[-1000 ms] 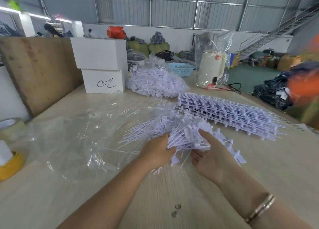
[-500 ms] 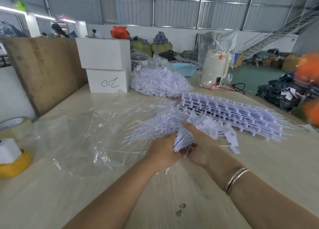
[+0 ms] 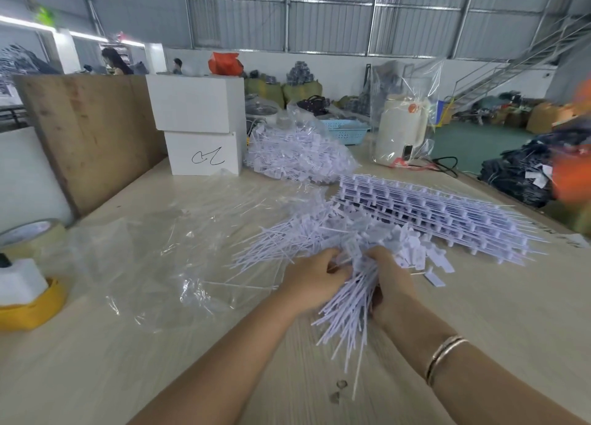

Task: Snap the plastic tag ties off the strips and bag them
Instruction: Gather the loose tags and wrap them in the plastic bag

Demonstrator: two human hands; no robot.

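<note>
Both hands clamp one bundle of tag ties [image 3: 347,306] between them at table centre. Left hand [image 3: 311,285] grips it from 9 o'clock, fingers curled round the heads; right hand [image 3: 391,288] grips from 3 o'clock, fingers wrapped behind. Thin white tails fan out toward 6 o'clock below the hands, flat rectangular heads bunch at 12 o'clock. Ties are thin, stiff, pale lilac-white plastic. More loose ties [image 3: 287,242] spill at 10 to 12 o'clock of the hands, lying partly on a crumpled clear plastic bag [image 3: 153,264] spread at 9 o'clock. Unsnapped strips [image 3: 441,213], ladder-like and stacked flat, sit at 2 o'clock, just beside the loose heads. Filled clear bag of ties [image 3: 297,155] farther off at 12 o'clock, next to two stacked white boxes [image 3: 200,127]. Table [image 3: 96,360] is pale wood grain. Gold bangles [image 3: 444,356] on the right wrist.
</note>
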